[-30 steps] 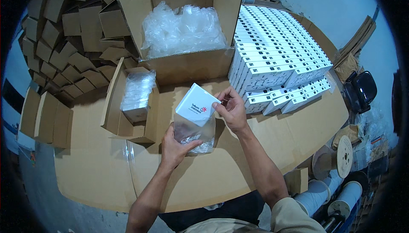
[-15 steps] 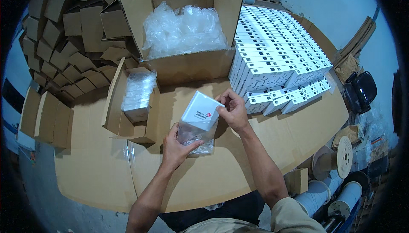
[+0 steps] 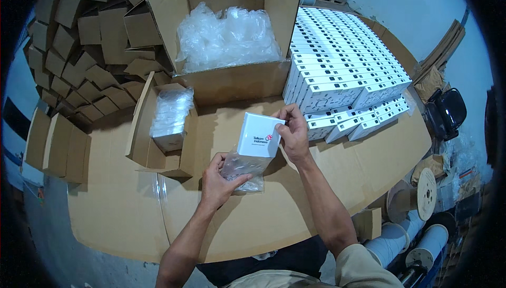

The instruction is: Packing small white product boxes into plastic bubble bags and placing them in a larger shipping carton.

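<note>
A flat white square box (image 3: 257,136) with a printed mark on its face is tilted up over the table's middle. My right hand (image 3: 295,135) pinches its right edge between thumb and fingers. The lower edge of the box meets the mouth of a clear plastic bag (image 3: 246,168); how far it reaches inside is hard to see. My left hand (image 3: 217,183) is closed round the bag, with the thumb across its front. To the left, an open cardboard box (image 3: 138,139) holds a row of plastic-wrapped packs (image 3: 173,111).
A large open carton (image 3: 232,83) full of clear plastic bags (image 3: 226,37) stands behind my hands. Rows of white boxes (image 3: 329,94) fill the back right. Brown cardboard boxes (image 3: 103,40) are piled at the back left. Cable spools (image 3: 387,243) lie below the table's right edge.
The white box has shifted to the right and turned more upright, with my right hand moving along with it. My left hand and the bag stay nearly where they were.
</note>
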The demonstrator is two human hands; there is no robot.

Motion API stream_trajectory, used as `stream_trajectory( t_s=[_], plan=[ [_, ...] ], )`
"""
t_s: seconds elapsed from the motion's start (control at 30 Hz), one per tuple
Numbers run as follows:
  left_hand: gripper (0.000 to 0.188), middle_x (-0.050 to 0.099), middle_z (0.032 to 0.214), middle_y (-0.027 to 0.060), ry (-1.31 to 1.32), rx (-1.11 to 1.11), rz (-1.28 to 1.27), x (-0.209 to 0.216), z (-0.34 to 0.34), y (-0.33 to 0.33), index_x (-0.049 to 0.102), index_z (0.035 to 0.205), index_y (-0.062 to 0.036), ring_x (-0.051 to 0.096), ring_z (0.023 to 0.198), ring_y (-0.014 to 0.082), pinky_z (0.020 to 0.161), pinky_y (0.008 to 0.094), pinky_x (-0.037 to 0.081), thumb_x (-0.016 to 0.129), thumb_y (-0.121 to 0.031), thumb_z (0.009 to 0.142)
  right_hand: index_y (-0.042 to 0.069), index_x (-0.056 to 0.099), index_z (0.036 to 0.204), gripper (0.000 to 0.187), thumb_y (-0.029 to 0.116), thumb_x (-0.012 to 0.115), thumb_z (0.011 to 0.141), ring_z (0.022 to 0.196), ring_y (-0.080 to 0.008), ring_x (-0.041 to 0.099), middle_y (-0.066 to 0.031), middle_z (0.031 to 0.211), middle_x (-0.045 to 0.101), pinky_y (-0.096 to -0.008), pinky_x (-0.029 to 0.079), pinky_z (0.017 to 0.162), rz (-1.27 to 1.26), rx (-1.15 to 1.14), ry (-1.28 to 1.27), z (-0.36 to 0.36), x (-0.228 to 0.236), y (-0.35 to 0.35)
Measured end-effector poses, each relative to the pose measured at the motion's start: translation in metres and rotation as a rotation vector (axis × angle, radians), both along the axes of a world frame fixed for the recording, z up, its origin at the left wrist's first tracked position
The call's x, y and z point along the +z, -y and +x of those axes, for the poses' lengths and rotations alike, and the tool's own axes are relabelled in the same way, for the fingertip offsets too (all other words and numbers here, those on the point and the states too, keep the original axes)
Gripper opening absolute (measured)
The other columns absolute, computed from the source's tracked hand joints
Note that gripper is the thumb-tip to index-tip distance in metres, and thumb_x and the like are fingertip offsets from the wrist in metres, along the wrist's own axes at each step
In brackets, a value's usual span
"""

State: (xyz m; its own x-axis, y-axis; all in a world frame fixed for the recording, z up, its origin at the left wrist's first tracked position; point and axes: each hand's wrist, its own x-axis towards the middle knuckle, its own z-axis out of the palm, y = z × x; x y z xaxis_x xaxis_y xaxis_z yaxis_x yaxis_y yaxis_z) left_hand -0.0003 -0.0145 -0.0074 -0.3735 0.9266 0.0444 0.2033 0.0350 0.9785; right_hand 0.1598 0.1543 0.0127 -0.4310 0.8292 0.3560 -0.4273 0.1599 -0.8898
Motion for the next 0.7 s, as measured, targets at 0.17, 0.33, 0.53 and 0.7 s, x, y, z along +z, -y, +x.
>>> stream_trajectory(
  t_s=[0.17, 0.33, 0.53, 0.7],
  plan=[
    [0.054, 0.071, 0.102, 0.0112, 0.039, -0.018, -0.005, 0.0035, 0.0012, -0.0002, 0.060, 0.112, -0.0018, 0.067, 0.095, 0.0181, 0.087, 0.0331, 0.054, 0.091, -0.017, 0.069, 0.005, 0.047, 0.099, 0.020, -0.002, 0.057, 0.084, 0.089, -0.0107, 0.055, -0.0044, 0.095, 0.056, -0.0271, 0.047, 0.083, 0.027, -0.013, 0.024, -0.0026, -0.0040, -0.0002],
    [0.055, 0.071, 0.104, 0.0106, 0.032, 0.004, -0.018, 0.0039, 0.0013, 0.0004, 0.060, 0.112, -0.0022, 0.067, 0.097, 0.0177, 0.088, 0.0333, 0.053, 0.091, -0.017, 0.069, 0.005, 0.047, 0.099, 0.021, -0.002, 0.059, 0.083, 0.090, -0.0109, 0.055, -0.0048, 0.096, 0.057, -0.0278, 0.047, 0.083, -0.006, -0.119, -0.016, -0.0001, -0.0045, -0.0021],
    [0.055, 0.071, 0.102, 0.0102, 0.007, -0.012, -0.008, -0.0020, -0.0013, 0.0001, 0.060, 0.111, -0.0027, 0.067, 0.096, 0.0177, 0.087, 0.0336, 0.053, 0.091, -0.018, 0.069, 0.005, 0.047, 0.100, 0.022, 0.000, 0.060, 0.083, 0.089, -0.0110, 0.054, -0.0047, 0.096, 0.056, -0.0288, 0.046, 0.083, 0.053, -0.056, 0.029, -0.0008, 0.0024, 0.0025],
    [0.055, 0.070, 0.102, 0.0107, -0.035, -0.008, -0.040, 0.0033, 0.0000, 0.0001, 0.060, 0.112, -0.0028, 0.066, 0.096, 0.0184, 0.088, 0.0336, 0.053, 0.091, -0.019, 0.069, 0.006, 0.046, 0.099, 0.021, 0.000, 0.059, 0.084, 0.089, -0.0116, 0.054, -0.0045, 0.094, 0.055, -0.0297, 0.047, 0.084, 0.020, -0.079, -0.049, 0.0013, -0.0001, -0.0001]
  ],
)
